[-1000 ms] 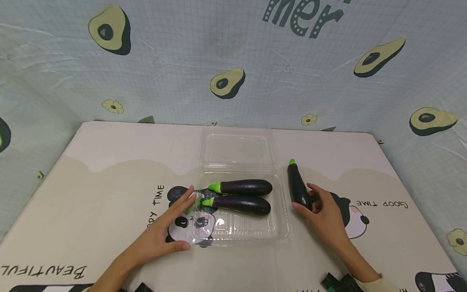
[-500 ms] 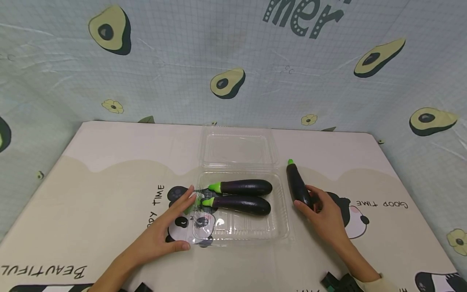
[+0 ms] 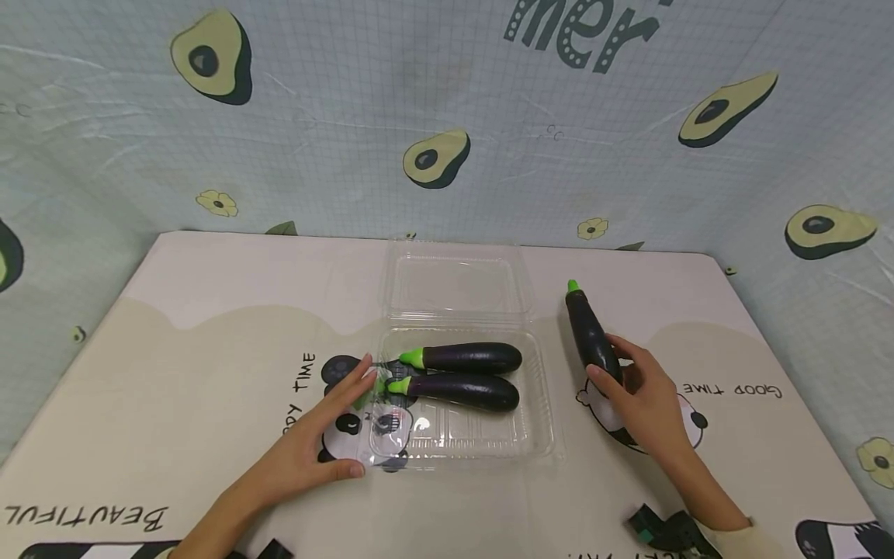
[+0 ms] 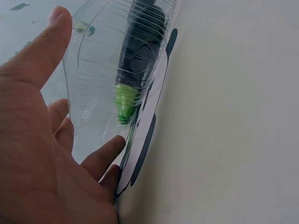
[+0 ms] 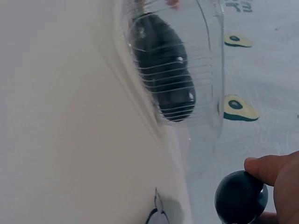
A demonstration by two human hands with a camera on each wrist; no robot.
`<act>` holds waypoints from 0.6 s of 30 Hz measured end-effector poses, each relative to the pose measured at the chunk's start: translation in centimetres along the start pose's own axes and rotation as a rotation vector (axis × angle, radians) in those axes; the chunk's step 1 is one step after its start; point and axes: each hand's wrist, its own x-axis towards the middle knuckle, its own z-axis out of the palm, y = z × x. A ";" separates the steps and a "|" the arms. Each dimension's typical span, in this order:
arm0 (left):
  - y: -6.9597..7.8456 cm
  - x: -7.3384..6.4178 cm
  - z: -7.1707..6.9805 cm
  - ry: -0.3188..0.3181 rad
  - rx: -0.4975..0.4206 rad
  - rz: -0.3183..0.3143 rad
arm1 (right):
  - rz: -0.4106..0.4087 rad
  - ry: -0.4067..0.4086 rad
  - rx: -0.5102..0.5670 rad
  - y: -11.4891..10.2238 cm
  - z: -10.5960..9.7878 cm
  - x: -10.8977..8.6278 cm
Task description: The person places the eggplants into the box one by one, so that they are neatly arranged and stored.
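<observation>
Two dark purple eggplants with green stems lie side by side in a clear plastic clamshell box: the far eggplant and the near eggplant. My left hand rests at the box's left wall, fingers spread and fairly straight, thumb near the front corner; the left wrist view shows them along the clear wall. To the right of the box, my right hand holds a third eggplant by its thick end, between thumb and fingers. Its green stem points away from me. In the right wrist view its rounded end shows.
The box's lid lies open toward the back. A printed cover with panda drawings and lettering spreads over the table. Behind and at both sides hangs a pale cloth with avocado prints.
My right hand has moved a little to the right with the eggplant, away from the box. The left hand, the box and the two eggplants in it stay where they were.
</observation>
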 end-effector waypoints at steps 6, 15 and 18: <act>0.0 0.0 0.0 0.001 0.000 -0.008 | -0.030 0.025 0.005 -0.1 -0.2 0.1; 0.0 0.0 0.1 -0.002 0.012 -0.033 | -0.075 0.018 0.038 -0.7 -0.4 0.4; 0.0 0.0 0.1 0.000 0.016 -0.032 | -0.084 0.022 0.059 -1.0 -0.5 0.6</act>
